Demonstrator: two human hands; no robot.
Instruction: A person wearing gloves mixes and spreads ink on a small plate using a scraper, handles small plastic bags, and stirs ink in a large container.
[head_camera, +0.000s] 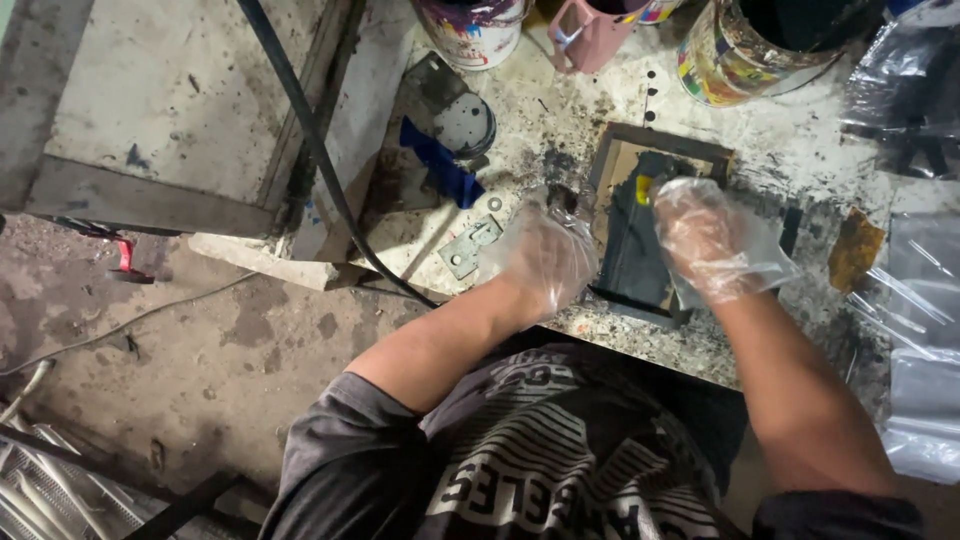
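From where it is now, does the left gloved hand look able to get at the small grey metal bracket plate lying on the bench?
Probably yes. The left hand rests just beside the small grey metal bracket plate, with only bare stained bench between them; the black cable runs past on the plate's far side.

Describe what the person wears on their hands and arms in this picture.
Both the left hand and the right hand wear loose, crinkled, see-through plastic gloves that end near the wrists. The forearms are bare. Short dark grey sleeves of a T-shirt with pale printed lettering cover the upper arms.
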